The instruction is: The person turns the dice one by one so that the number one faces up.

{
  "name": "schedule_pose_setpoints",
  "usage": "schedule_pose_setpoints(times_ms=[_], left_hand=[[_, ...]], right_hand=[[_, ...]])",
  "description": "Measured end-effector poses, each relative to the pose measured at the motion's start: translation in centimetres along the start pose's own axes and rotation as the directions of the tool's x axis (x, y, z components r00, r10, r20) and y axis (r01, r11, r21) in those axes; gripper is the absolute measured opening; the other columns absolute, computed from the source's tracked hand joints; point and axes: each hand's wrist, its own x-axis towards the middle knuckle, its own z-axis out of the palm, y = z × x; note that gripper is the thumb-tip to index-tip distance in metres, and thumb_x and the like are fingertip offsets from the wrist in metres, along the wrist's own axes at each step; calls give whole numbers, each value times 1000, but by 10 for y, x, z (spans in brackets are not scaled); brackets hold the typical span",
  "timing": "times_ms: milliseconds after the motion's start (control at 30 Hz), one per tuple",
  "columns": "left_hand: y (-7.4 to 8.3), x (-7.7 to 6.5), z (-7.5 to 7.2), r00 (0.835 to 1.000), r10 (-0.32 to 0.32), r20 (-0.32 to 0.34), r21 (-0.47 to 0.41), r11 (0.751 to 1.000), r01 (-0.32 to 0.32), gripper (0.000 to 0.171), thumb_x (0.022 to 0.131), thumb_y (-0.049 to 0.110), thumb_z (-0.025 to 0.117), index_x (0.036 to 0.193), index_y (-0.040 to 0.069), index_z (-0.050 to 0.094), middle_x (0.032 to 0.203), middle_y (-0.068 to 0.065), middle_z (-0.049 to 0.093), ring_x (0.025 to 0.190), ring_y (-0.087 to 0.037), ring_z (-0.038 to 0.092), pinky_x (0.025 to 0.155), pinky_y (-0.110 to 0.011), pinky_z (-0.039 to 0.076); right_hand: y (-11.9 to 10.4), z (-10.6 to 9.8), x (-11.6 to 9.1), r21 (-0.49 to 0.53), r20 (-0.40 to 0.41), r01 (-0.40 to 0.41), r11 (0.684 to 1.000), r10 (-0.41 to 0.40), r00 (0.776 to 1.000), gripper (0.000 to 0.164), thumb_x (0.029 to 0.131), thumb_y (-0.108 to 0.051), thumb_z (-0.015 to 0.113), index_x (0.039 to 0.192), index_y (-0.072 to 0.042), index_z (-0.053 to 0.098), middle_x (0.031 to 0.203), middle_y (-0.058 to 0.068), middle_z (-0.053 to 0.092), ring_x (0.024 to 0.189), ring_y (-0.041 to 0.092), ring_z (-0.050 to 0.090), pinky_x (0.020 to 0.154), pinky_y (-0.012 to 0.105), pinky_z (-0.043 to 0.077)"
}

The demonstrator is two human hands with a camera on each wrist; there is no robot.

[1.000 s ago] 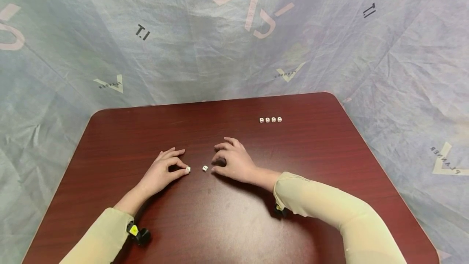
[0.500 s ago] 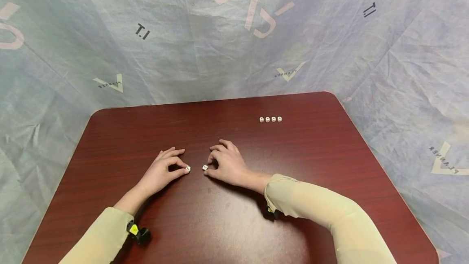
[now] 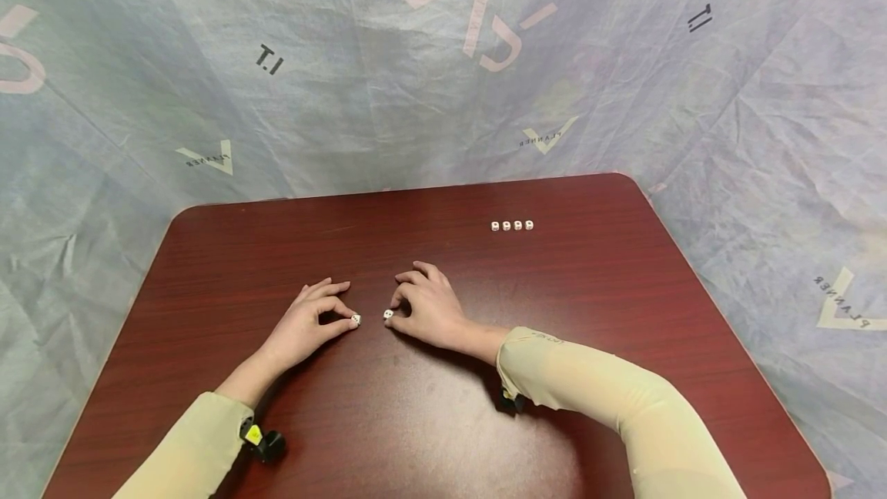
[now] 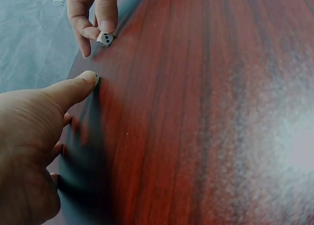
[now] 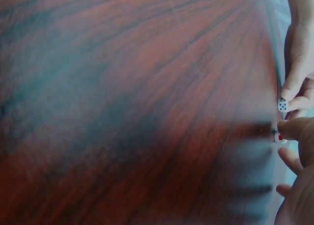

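Between thumb and index finger, my left hand (image 3: 309, 322) pinches a small white die (image 3: 356, 319) with dark pips. Across a narrow gap, my right hand (image 3: 431, 309) pinches a second white die (image 3: 388, 315). In the left wrist view this second die (image 4: 105, 39) shows dark pips under the right fingertips, while the left thumb mostly hides the first. The right wrist view shows the left hand's die (image 5: 283, 105) with a five-pip face and a red pip on the right hand's die (image 5: 279, 137).
A short row of several white dice (image 3: 512, 226) stands near the far right of the dark red wooden table (image 3: 277, 245). Grey printed fabric (image 3: 374, 83) hangs behind and beside the table. Each wrist carries a black device (image 3: 263, 441).
My right hand has moved left to the second die and now pinches it; the die has turned and shifted slightly away from me. The left hand stays put with its die.
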Motion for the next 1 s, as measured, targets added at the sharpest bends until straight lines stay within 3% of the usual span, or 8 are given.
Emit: schedule_pose_setpoints(times_ms=[533,1000], left_hand=[[-1,1,0,1000,5,3,-1,1000,-5,6,89,29,83,93,31,78,150,-10,53,150,-40,28,122,-64,9],[-1,-1,0,1000,-2,9,-14,1000,2,7,90,29,82,94,31,78,151,-10,52,151,-39,26,123,-63,7]], right_hand=[[2,-5,2,13,-34,35,999,-34,999,15,86,-42,80,90,-28,78,140,2,61,146,35,33,120,52,28],[26,-62,0,45,-137,-10,999,16,990,12,88,-39,80,92,-28,78,145,1,58,149,32,28,120,54,24]])
